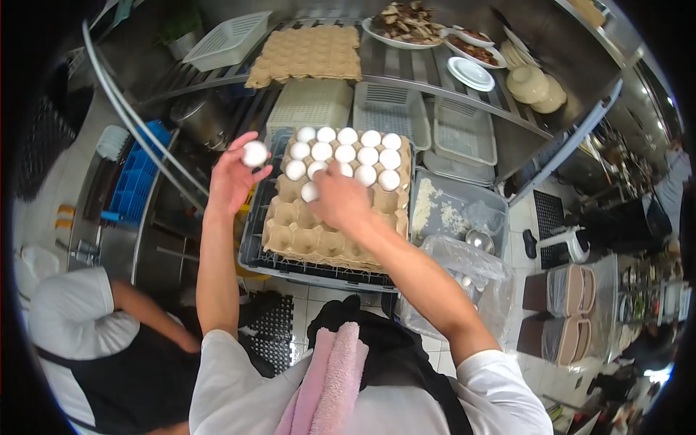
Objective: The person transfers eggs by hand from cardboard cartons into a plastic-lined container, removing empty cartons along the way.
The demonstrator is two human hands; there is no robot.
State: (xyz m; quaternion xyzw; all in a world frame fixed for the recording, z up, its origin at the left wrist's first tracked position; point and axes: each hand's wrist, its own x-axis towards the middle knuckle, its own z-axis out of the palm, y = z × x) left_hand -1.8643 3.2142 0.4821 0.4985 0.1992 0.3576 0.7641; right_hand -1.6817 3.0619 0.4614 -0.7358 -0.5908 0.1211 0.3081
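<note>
My left hand (233,177) is raised beside the upper left of a cardboard egg tray (304,239), its fingers closed round a white egg (255,154). Over the middle of the tray, my right hand (341,201) reaches in with bent fingers, slightly blurred. Its fingertips are closed about another white egg (310,192) at the cups. Rows of white eggs (346,154) fill the far part of the tray, and the near cups hold none. The tray sits over a dark plastic crate (254,250).
On the shelf lie another egg tray (304,54), a white basket (230,41) and dishes of food (406,29). Right of the tray stand a tub (435,217) with pale bits and a clear plastic bag (464,272). A co-worker (94,333) is at lower left.
</note>
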